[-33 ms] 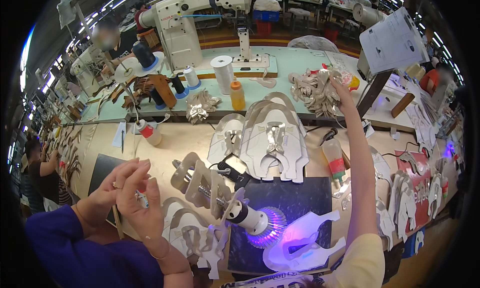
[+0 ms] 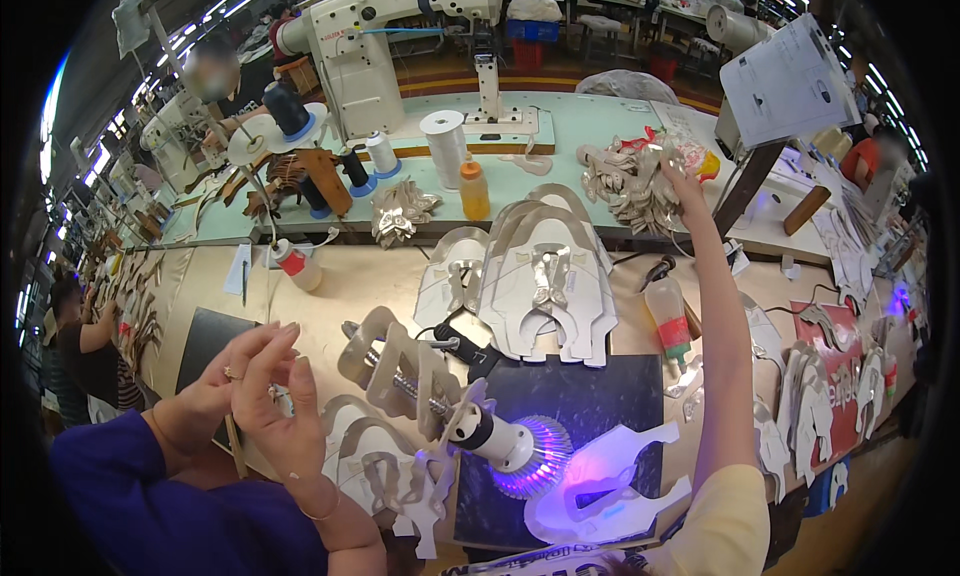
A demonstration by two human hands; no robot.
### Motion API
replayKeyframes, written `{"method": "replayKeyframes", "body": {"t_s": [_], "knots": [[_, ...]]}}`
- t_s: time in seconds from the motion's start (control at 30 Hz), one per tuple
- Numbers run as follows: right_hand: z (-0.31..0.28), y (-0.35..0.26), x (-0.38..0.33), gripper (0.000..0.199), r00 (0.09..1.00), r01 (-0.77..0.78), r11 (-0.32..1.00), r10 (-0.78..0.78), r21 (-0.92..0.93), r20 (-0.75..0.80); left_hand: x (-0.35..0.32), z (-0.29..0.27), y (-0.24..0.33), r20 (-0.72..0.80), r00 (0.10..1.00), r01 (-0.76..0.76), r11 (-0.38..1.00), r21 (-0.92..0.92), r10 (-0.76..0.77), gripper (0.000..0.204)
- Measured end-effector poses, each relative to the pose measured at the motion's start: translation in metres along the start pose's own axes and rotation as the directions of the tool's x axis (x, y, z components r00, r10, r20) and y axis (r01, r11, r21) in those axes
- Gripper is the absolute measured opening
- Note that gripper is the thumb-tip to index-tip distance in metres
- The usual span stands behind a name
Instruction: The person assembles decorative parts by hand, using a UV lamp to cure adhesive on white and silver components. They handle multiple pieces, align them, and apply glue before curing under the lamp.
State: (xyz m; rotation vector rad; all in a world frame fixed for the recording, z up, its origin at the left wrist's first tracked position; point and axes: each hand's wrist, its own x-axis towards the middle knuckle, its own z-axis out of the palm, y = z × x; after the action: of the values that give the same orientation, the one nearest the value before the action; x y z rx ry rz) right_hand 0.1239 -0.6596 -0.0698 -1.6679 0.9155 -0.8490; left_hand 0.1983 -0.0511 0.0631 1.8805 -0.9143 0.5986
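Observation:
My right arm in a yellow sleeve stretches from the lower right to the far bench. There my right hand has its fingers closed on a shiny beige strap piece at the top of a heaped pile of such pieces. My left hand is not in view. In front of me, a white lamp with a glowing purple-blue head shines on a white shoe-upper piece lying on a black mat. Beyond the mat stands a stack of white and beige upper pieces.
A co-worker's two hands, raised and close together, are at the left. A sewing machine, thread cones, an orange-capped glue bottle and a second bottle stand around. More upper pieces lie at the right.
My right hand stays at the pile, with the pieces under its fingers shifting slightly. The lamp appears a little further left. The co-worker's hands move only slightly.

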Motion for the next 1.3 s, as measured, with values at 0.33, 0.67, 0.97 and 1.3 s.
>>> {"method": "replayKeyframes", "body": {"t_s": [0.33,0.67,0.97,1.3], "knots": [[0.019,-0.015,0.007,0.074,0.812,0.212,0.435,-0.577,-0.875,-0.090,-0.009,0.018,-0.008,0.037,0.993,0.110,0.991,0.080,-0.113,0.024],[0.117,0.006,0.086,0.108,0.939,0.319,0.432,-0.025,-0.844,0.342,-0.007,0.016,0.000,-0.041,0.997,0.081,0.959,0.271,-0.073,0.021],[0.109,0.003,0.058,0.093,0.946,0.320,0.341,-0.170,-0.884,0.277,0.072,0.129,-0.194,0.280,0.831,0.504,0.863,-0.012,-0.481,0.041],[0.100,-0.058,0.013,0.034,0.716,0.695,0.467,-0.521,-0.547,0.465,0.106,0.279,-0.325,0.208,0.525,0.851,0.511,-0.120,-0.825,0.072]]}}
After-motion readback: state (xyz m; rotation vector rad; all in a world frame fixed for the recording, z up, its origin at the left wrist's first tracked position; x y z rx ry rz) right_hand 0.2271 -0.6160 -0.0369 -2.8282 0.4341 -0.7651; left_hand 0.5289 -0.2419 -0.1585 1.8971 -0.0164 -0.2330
